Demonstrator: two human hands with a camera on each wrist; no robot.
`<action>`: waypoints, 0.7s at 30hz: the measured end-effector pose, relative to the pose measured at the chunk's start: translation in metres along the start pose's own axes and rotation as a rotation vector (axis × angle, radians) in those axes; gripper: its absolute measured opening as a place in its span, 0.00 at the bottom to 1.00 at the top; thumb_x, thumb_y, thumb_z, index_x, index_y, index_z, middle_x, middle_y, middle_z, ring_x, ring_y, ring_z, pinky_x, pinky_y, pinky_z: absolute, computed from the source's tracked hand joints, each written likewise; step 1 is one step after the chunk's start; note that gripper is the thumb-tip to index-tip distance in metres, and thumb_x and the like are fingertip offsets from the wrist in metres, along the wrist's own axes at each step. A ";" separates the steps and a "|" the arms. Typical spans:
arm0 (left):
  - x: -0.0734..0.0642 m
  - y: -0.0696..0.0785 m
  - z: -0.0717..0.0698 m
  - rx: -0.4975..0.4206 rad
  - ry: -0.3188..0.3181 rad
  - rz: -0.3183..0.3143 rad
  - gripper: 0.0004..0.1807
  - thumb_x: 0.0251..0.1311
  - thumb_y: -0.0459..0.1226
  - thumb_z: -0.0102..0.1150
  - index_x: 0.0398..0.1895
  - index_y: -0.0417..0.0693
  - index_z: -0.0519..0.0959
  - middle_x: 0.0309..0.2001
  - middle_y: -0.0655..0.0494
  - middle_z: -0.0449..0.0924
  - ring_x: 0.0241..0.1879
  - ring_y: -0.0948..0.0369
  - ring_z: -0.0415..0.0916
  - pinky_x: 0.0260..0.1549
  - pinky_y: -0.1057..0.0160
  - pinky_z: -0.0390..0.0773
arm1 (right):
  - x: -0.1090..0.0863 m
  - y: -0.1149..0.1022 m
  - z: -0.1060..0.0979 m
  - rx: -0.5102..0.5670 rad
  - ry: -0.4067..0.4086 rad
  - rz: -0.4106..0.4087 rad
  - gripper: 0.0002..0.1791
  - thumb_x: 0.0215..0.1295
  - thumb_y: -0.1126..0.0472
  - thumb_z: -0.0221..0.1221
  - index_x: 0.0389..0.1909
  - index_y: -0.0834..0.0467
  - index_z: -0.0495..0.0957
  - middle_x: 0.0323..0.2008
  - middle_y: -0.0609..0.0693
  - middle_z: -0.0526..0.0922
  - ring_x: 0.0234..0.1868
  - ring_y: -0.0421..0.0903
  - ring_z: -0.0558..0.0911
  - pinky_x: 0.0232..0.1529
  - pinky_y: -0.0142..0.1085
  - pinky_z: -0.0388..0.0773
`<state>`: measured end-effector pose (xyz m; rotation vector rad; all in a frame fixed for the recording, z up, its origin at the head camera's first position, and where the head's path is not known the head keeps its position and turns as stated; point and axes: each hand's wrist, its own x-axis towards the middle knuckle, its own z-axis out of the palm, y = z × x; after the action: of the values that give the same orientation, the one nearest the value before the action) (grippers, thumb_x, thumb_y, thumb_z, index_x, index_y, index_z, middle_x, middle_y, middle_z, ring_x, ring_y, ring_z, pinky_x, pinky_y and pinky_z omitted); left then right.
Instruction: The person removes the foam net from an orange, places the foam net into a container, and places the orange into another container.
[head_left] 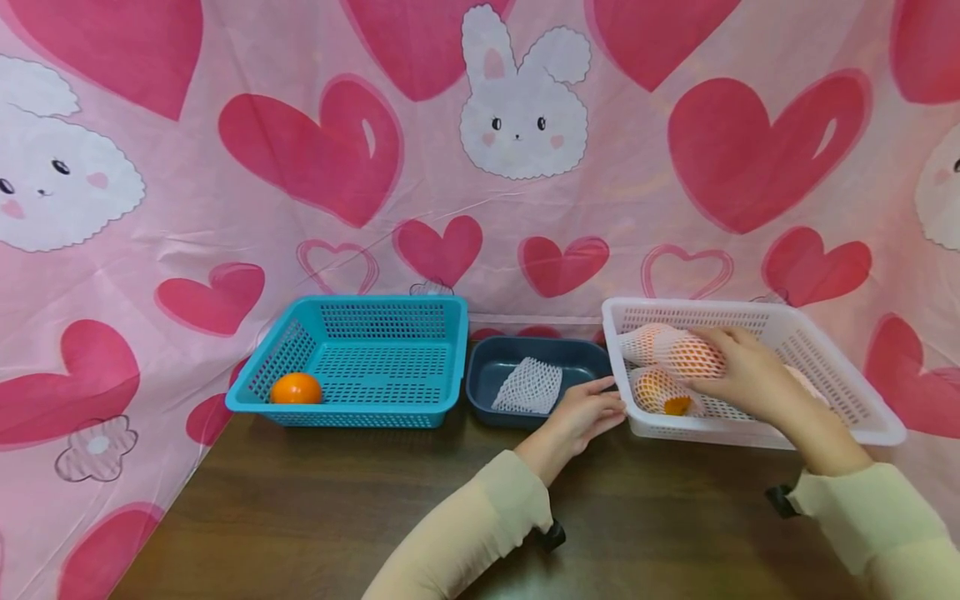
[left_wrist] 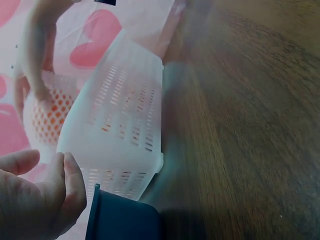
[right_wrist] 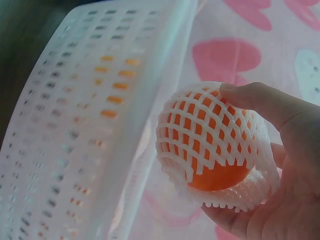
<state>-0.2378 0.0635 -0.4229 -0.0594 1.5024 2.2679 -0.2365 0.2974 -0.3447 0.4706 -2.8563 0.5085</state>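
My right hand [head_left: 750, 375] grips an orange in a white foam net [right_wrist: 210, 140], its thumb and fingers around the sleeve. In the left wrist view this netted orange [left_wrist: 50, 117] is raised above the rim of the white basket [left_wrist: 117, 110]. Another netted orange fruit [head_left: 656, 390] lies in that basket's near left corner, with more foam net [head_left: 641, 342] behind it. By the basket's left end is my left hand [head_left: 581, 417], fingers loosely extended and holding nothing. Whether its fingertips touch the rim is hard to tell.
Left of the white basket stands a dark blue-grey tub [head_left: 483, 404] with a loose foam net [head_left: 530, 386] inside. Further left, a turquoise basket [head_left: 390, 408] holds one bare orange [head_left: 296, 388]. Behind everything hangs a pink heart-patterned cloth [head_left: 420, 200]. The table [head_left: 300, 492] is dark wood.
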 end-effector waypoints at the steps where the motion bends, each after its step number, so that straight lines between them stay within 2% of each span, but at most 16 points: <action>1: 0.000 0.000 -0.001 0.001 -0.007 -0.002 0.28 0.66 0.21 0.58 0.70 0.34 0.70 0.52 0.42 0.84 0.49 0.51 0.83 0.56 0.53 0.79 | 0.000 -0.004 0.000 0.001 0.014 -0.013 0.46 0.52 0.54 0.77 0.68 0.69 0.67 0.56 0.77 0.70 0.56 0.76 0.71 0.53 0.74 0.67; 12: -0.006 0.011 -0.014 0.036 -0.091 -0.033 0.25 0.71 0.25 0.55 0.71 0.35 0.70 0.54 0.41 0.83 0.55 0.44 0.82 0.59 0.52 0.77 | -0.003 -0.039 0.005 0.009 0.066 -0.121 0.46 0.49 0.56 0.79 0.68 0.65 0.70 0.58 0.72 0.73 0.57 0.71 0.72 0.53 0.72 0.70; 17: -0.011 0.016 -0.022 0.064 -0.181 -0.065 0.27 0.71 0.27 0.56 0.73 0.39 0.69 0.57 0.43 0.82 0.58 0.44 0.80 0.61 0.51 0.75 | -0.005 -0.051 0.008 0.041 0.044 -0.112 0.47 0.51 0.52 0.79 0.70 0.63 0.69 0.59 0.71 0.73 0.58 0.71 0.73 0.53 0.72 0.71; 21: -0.017 0.019 -0.029 0.089 -0.236 -0.066 0.30 0.70 0.26 0.56 0.74 0.40 0.67 0.60 0.43 0.80 0.57 0.46 0.80 0.62 0.50 0.74 | -0.004 -0.059 0.012 0.088 0.018 -0.111 0.47 0.52 0.49 0.78 0.70 0.61 0.69 0.63 0.69 0.72 0.61 0.70 0.72 0.54 0.73 0.69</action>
<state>-0.2345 0.0260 -0.4139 0.1760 1.4517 2.0724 -0.2141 0.2421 -0.3390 0.6319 -2.7804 0.6171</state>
